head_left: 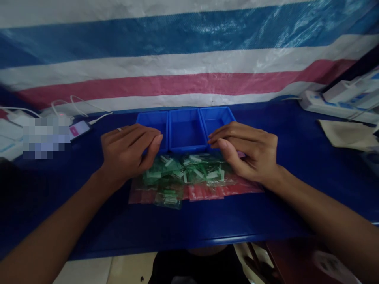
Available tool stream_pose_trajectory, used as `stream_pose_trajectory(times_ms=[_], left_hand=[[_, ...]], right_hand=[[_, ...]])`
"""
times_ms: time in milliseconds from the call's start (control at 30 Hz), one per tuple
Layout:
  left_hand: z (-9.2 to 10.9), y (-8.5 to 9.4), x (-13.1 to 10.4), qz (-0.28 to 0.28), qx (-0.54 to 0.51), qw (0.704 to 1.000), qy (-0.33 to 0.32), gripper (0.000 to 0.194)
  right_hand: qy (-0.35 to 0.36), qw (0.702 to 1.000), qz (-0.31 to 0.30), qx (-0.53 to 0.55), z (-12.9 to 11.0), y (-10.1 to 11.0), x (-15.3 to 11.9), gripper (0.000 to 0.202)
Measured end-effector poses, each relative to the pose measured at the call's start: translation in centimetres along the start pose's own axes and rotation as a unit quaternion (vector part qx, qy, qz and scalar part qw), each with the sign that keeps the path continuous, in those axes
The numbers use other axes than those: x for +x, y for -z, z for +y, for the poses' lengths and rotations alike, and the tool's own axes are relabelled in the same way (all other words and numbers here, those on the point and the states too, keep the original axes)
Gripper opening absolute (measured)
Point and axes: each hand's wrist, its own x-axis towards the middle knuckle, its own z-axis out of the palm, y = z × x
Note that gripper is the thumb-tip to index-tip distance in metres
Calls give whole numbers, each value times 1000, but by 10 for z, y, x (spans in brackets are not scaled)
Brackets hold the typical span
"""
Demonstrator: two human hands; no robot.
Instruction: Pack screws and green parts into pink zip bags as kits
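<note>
My left hand (130,150) hovers over the left end of the small packets, its fingers loosely bent and the thumb near the index fingertip; nothing shows in it. On the other side my right hand (248,148) hangs with curved fingers and the thumb apart, holding nothing visible. Between and below the hands lie several clear green plastic packets (198,172) with small whitish strips inside. They rest on flat pink-red plastic bags (204,192). Behind them stand three joined blue trays; the middle tray (188,130) shows fully, while my hands partly cover the outer two.
A dark blue table (183,225) carries everything. At the left are a phone (79,129) and white cables. A white power strip (319,103) and a beige cloth or paper (343,134) lie at the right. A striped sheet (189,51) hangs behind.
</note>
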Motion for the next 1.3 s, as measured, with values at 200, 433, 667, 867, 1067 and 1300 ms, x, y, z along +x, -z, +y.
stream_pose_trajectory(times_ms=[200, 433, 667, 867, 1067, 1300], left_hand=[[1, 5, -1, 2, 2, 1000, 6, 16], [4, 6, 3, 0, 7, 1000, -7, 17], [6, 7, 2, -21, -12, 999, 37, 27], [4, 6, -4, -48, -25, 996, 73, 33], [5, 2, -1, -39, -33, 996, 67, 33], [-3, -10, -3, -154, -195, 950, 190, 21]], right_hand=[[-53, 998, -20, 5, -3, 2, 2, 38], [-44, 998, -32, -5, -3, 2, 2, 40], [-21, 1000, -18, 8, -4, 1, 2, 34], [-62, 997, -51, 3, -6, 3, 3, 40], [-43, 998, -46, -3, -3, 3, 1, 41], [-76, 994, -69, -47, -3, 2, -1, 39]])
